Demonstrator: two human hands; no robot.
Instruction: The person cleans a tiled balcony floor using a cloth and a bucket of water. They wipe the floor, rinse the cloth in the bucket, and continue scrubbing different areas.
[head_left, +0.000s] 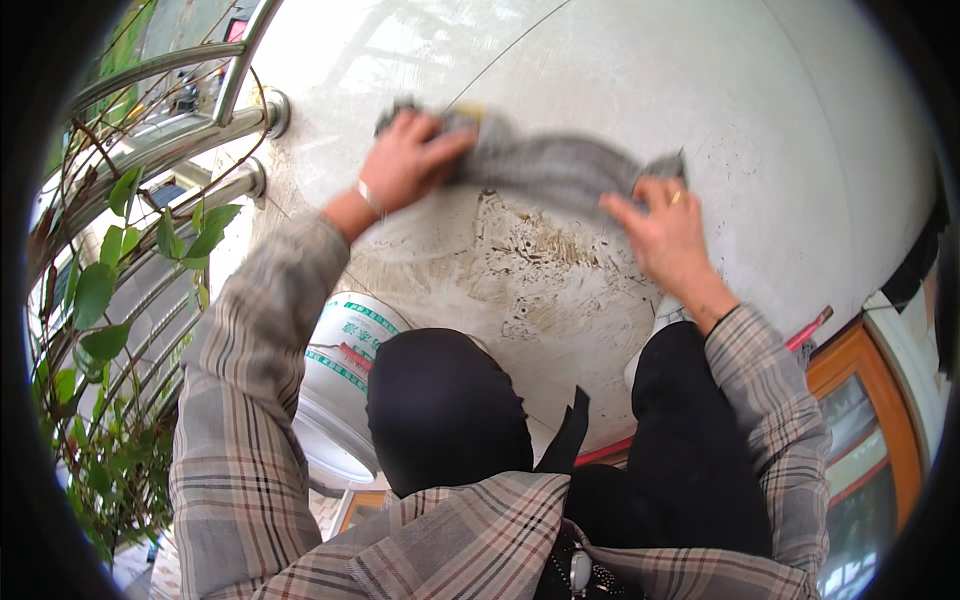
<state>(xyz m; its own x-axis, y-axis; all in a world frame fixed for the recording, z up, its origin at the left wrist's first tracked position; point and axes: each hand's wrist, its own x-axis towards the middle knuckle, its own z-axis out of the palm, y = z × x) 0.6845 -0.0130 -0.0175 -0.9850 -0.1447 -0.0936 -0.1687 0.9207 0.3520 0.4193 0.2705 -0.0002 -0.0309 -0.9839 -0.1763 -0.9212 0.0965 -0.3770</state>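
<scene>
A grey cloth (551, 165) is stretched between my two hands, blurred by motion. My left hand (409, 161) grips its bunched left end, where a small yellow patch shows. My right hand (664, 236), with a ring on one finger, pinches the right end near a raised corner. The cloth is over a pale, smooth surface (712, 90); whether it touches there I cannot tell. Below the cloth, nearer my knees, spreads a patch of brown dirt (551, 247) with dark specks and smears.
Beside my left knee stands a white plastic bucket (330, 394) bearing green writing. Metal railings (187, 139) with leafy vines (97, 292) run along the left. At right are a red handle (810, 328) and an orange-brown wooden frame (892, 397) with glass.
</scene>
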